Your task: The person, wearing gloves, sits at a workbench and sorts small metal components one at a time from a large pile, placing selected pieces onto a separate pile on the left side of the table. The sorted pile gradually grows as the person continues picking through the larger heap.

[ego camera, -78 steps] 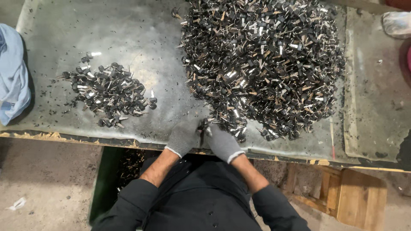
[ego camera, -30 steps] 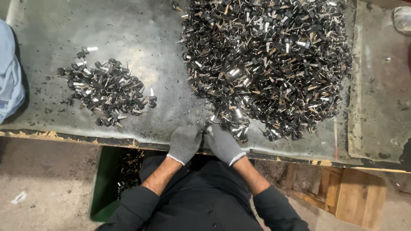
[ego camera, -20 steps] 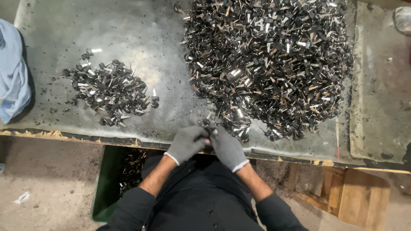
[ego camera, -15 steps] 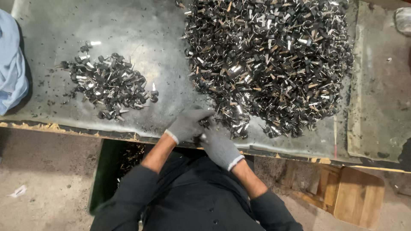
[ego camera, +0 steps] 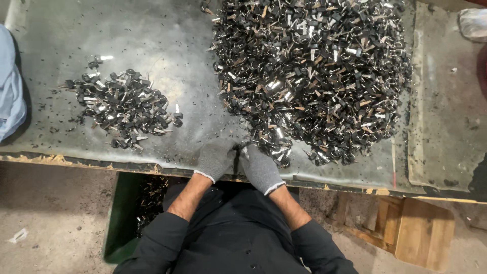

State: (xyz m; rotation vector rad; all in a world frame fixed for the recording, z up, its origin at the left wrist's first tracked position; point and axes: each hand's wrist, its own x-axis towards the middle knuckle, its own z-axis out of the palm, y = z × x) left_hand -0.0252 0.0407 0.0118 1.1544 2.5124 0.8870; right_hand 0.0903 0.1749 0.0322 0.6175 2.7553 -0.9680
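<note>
- Looks like a workshop or small factory floor, not a home.
- Grimy metal-sheeted tabletop (ego camera: 127, 35) heaped with a huge pile of small metal parts (ego camera: 314, 71), plus a smaller sorted pile (ego camera: 124, 109).
- Bare concrete floor (ego camera: 50, 213), green bin (ego camera: 122, 218) underneath, rough wooden crate (ego camera: 421, 233).

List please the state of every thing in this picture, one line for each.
Left grey-gloved hand: closed, touching the right at the table edge.
Right grey-gloved hand: closed, at the big pile's near edge.
Big pile of black-and-metal keys: heaped, spread wide.
Small pile of similar keys: loose, apart.
Green bin: open, under the table.
</note>
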